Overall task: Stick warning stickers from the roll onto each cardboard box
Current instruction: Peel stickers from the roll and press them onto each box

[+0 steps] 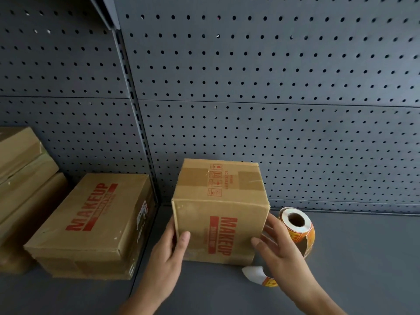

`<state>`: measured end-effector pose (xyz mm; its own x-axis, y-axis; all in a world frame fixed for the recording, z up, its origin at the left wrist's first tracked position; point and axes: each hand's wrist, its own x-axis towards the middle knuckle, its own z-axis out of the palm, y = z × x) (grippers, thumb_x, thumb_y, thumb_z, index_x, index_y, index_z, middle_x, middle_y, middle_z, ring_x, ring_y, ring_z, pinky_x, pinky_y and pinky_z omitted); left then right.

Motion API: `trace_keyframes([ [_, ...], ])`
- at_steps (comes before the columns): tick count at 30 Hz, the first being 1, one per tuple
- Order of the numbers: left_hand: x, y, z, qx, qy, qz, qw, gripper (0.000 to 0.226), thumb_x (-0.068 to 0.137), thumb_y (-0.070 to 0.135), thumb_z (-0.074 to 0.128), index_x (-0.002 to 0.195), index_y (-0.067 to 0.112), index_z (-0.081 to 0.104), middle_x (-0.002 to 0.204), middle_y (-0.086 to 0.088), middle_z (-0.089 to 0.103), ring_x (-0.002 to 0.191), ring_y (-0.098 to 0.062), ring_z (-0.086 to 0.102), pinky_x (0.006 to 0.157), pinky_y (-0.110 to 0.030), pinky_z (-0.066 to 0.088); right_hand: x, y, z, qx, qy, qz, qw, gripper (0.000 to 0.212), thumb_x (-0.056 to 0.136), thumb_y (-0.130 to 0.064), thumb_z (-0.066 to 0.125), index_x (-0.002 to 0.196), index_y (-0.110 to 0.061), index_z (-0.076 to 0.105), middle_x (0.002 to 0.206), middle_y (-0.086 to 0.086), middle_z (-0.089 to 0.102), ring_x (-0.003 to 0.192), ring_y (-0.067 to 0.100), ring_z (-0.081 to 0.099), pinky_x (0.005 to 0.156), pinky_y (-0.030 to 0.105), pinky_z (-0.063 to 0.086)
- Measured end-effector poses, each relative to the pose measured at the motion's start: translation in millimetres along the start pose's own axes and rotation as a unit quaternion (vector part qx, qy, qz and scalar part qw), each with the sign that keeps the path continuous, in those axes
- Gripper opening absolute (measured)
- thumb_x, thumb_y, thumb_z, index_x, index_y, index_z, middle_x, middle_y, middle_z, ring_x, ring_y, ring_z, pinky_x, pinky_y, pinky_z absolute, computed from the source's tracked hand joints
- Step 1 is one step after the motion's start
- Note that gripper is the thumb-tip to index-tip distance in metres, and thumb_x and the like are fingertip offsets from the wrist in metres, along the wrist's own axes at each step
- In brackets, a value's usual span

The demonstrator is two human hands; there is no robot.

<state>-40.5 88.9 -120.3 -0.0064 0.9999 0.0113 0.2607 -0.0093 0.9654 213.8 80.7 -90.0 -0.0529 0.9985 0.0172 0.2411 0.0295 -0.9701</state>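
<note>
Your left hand (172,246) and right hand (276,244) clamp the cardboard box (218,214) between them, thumbs on its front face, right fingers (273,223) spread along the side. Set it flat with a bare face towards you; the sticker roll (297,228) stands just beyond your right fingers.

Open shelf surface (363,258) is left to the right of the sticker roll (297,228), where a hand can be passed freely. The middle is taken up by a cardboard box (218,214), flanked by the left hand (168,253) and the right hand (279,244). The gap between box and roll is filled by the right hand, and a loose sticker strip (259,275) is laid just in front. A narrow lane is left between this box and a larger box (91,223) on the left, beyond which stacked boxes (22,178) are packed. Reach behind is closed off by the pegboard wall (272,87).
</note>
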Motion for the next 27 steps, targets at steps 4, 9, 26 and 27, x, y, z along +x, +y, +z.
trace_keyframes([
  [4, -5.3, 16.1, 0.9, 0.025, 0.035, 0.006, 0.999, 0.039, 0.098, 0.045, 0.045, 0.134, 0.058, 0.039, 0.121, 0.046, 0.057, 0.114, 0.020, 0.054, 0.089, -0.001, 0.043, 0.7, -4.1, 2.0, -0.011, -0.014, -0.004, 1.000, 0.062, 0.096, 0.002, 0.059, 0.144, -0.034, 0.043, 0.134, -0.009, 0.063, 0.127, 0.002, 0.057, 0.104, 0.024, 0.050],
  [9, -11.4, 46.0, -12.7, 0.060, 0.087, 0.007, 0.994, 0.026, 0.089, 0.055, 0.050, 0.114, 0.056, 0.053, 0.101, 0.046, 0.064, 0.097, 0.020, 0.060, 0.077, -0.009, 0.049, 0.7, -17.6, -2.7, -0.032, 0.023, -0.022, 0.999, 0.055, 0.096, -0.014, 0.065, 0.142, -0.038, 0.047, 0.122, -0.005, 0.064, 0.105, -0.001, 0.065, 0.084, 0.013, 0.053],
  [26, 31.2, 44.6, -40.2, 0.210, -0.036, -0.121, 0.970, 0.063, 0.082, 0.087, 0.032, 0.083, 0.028, 0.052, 0.077, 0.005, 0.057, 0.071, -0.023, 0.059, 0.073, -0.031, 0.042, 35.6, -32.1, -4.1, -0.069, -0.062, 0.132, 0.987, 0.033, 0.103, -0.039, 0.049, 0.130, -0.023, 0.060, 0.106, -0.001, 0.074, 0.083, 0.014, 0.075, 0.070, 0.029, 0.063],
  [27, 33.8, 44.6, -37.8, 0.224, -0.034, -0.124, 0.966, 0.062, 0.086, 0.083, 0.033, 0.083, 0.024, 0.053, 0.066, 0.006, 0.051, 0.064, -0.020, 0.053, 0.068, -0.031, 0.038, 39.3, -30.3, -3.4, -0.073, -0.067, 0.136, 0.986, 0.035, 0.103, -0.040, 0.049, 0.130, -0.021, 0.059, 0.106, 0.001, 0.073, 0.084, 0.016, 0.075, 0.071, 0.030, 0.063],
])
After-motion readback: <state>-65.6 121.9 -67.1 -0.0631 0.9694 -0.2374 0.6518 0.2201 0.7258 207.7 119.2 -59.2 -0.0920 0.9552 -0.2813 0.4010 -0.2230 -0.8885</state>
